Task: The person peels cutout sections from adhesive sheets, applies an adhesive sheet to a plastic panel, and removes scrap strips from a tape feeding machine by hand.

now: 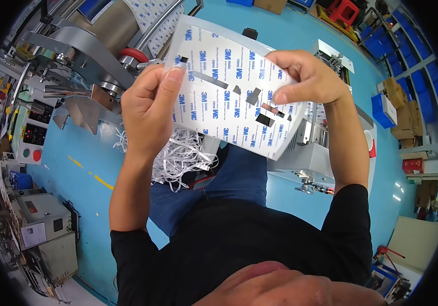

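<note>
A white sheet of adhesive-backed liner (219, 102), printed all over in blue and pierced by several dark cutouts, is held up in front of me. My left hand (152, 104) pinches its left edge, thumb on the printed face. At the upper right edge my right hand (310, 76) grips it, the thumb lying near the cutouts and the fingers behind, partly hidden. The sheet bows slightly between both hands. Below its lower left edge lies a heap of thin white waste strips (180, 158).
A roller machine (96, 56) with metal shafts stands at the left, beside a control panel with a red button (36, 155). Another grey machine (305, 155) is close on the right. Blue bins (382, 110) and cardboard boxes (407, 120) line the far right.
</note>
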The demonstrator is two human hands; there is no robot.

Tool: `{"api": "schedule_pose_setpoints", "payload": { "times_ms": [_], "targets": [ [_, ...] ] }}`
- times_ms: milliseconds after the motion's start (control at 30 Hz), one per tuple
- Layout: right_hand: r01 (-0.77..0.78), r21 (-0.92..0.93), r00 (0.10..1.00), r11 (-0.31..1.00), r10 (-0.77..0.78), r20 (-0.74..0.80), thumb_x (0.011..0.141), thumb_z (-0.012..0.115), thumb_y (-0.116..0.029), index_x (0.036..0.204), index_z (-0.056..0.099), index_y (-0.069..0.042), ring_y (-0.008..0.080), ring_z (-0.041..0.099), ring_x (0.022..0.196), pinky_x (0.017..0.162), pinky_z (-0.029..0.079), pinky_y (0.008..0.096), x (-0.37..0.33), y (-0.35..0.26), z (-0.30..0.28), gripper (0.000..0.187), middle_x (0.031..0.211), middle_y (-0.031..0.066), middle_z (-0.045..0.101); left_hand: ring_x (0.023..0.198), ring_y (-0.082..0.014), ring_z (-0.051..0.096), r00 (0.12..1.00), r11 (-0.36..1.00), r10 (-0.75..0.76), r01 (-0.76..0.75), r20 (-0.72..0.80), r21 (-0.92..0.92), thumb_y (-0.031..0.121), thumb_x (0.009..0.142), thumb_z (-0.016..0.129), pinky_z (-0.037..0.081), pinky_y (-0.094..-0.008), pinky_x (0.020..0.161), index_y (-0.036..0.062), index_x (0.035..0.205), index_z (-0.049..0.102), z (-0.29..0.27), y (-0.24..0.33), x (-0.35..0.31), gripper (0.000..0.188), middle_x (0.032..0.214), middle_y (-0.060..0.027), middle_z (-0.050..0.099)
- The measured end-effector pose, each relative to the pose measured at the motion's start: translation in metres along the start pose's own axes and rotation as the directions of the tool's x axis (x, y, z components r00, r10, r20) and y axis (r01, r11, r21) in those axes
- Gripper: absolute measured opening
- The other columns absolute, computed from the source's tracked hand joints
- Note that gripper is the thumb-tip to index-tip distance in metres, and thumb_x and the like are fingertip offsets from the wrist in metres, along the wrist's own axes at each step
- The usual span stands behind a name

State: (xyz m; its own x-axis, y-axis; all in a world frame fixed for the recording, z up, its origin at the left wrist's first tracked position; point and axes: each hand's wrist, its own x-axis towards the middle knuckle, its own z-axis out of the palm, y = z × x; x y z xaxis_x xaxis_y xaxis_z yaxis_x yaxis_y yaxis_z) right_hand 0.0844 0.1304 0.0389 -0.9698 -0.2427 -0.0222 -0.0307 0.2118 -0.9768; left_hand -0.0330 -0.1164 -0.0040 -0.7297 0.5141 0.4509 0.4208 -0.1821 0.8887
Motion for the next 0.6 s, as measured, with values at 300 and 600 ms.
{"api": "schedule_pose_setpoints", "payload": {
  "times_ms": [300,600],
  "targets": [
    [0.279,0.445,0.960,0.851,-0.242,-0.140,0.067,0.076,-0.021,0.128,0.039,0.006,0.0244,0.055,0.108,0.091,0.044,0.0370,-0.027,0.042,-0.004,0.076,0.118,0.0184,0.055,0.068,-0.0004,0.049,0.988,0.978,0.030,-0.060,-0.151,-0.198,0.017,0.092,0.056,0.038,-0.0153,0.061,-0.0013,0.089,0.063,-0.005,-0.002,0.003,0.020,0.079,0.0008,0.060],
    [0.274,0.122,0.880,0.954,-0.198,-0.432,0.077,0.064,-0.005,0.114,0.054,0.001,0.0311,0.063,0.096,0.083,0.050,0.0356,-0.018,0.010,0.044,0.038,0.109,0.0178,0.061,0.076,-0.0028,0.050,0.950,0.957,0.139,-0.201,-0.279,-0.209,0.016,0.091,0.057,0.039,-0.0166,0.066,-0.0025,0.097,0.062,-0.009,-0.017,0.002,0.020,0.090,-0.0015,0.059]
  ]
}}
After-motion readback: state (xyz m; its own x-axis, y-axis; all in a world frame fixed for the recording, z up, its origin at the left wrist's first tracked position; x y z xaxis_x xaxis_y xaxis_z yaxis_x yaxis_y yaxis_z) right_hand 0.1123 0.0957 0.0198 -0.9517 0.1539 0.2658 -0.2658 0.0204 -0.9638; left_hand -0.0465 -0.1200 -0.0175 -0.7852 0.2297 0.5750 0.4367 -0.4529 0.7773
